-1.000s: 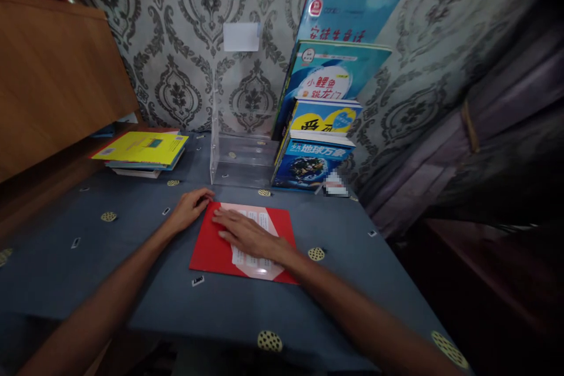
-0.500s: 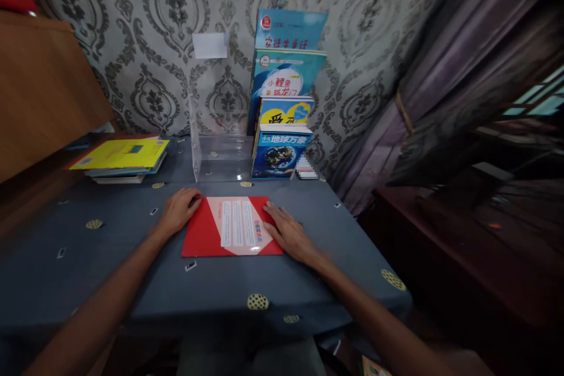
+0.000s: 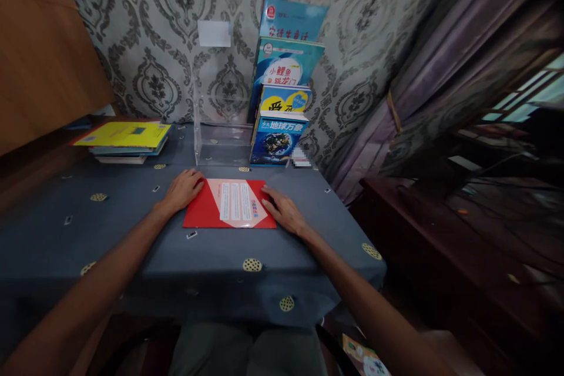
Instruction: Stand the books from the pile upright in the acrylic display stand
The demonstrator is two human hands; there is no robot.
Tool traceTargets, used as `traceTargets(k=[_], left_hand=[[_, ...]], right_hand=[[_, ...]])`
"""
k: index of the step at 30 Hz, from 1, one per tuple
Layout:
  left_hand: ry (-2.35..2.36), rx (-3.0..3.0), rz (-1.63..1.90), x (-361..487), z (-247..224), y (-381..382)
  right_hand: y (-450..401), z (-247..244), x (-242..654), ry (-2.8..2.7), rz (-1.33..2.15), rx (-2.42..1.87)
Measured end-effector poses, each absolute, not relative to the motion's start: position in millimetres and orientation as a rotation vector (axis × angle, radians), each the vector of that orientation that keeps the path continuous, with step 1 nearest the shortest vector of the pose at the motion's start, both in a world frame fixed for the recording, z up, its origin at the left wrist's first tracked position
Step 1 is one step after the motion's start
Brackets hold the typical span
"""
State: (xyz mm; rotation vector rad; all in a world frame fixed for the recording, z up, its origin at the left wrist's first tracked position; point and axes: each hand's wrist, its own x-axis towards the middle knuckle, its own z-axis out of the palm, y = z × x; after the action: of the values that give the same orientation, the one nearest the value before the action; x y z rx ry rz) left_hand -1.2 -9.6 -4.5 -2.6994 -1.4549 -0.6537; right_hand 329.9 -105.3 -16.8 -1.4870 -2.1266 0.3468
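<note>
A thin red book [image 3: 203, 210] with a pink panel and white text boxes lies flat on the cloth-covered table, its printing turned sideways. My left hand [image 3: 183, 189] rests at the book's left edge, fingers laid out toward its upper corner. Along the right edge lies my right hand [image 3: 284, 210], open, with the thumb apart from the fingers and the tips touching the cover's margin. Behind the book stands a clear acrylic rack [image 3: 197, 129]. Its right side holds several upright books, with a blue earth-picture book [image 3: 275, 142] at the front.
A stack of books with a yellow one [image 3: 126, 134] on top lies at the left, near a wooden panel [image 3: 44, 64]. A white label [image 3: 214, 33] is on the rack's back. Dark red furniture [image 3: 423, 258] and a curtain [image 3: 423, 88] are at the right.
The head view has shifted, so the table and rack sit higher in the picture. My right hand has drawn slightly outward on the red book's edge. The book still lies flat between both hands.
</note>
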Motion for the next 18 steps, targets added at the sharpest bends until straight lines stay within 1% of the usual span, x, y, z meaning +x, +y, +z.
traceTargets(k=[9, 18], left_hand=[[-1.448, -2.7, -0.753, -5.3, -12.6, -6.7], [-1.447, -2.703, -0.719, -6.5, -13.3, -8.0]], right_hand=[[-107.8, -11.8, 327.2, -2.139, 0.363, -1.514], [-107.4, -11.2, 327.4, -2.166, 0.36, -1.525]])
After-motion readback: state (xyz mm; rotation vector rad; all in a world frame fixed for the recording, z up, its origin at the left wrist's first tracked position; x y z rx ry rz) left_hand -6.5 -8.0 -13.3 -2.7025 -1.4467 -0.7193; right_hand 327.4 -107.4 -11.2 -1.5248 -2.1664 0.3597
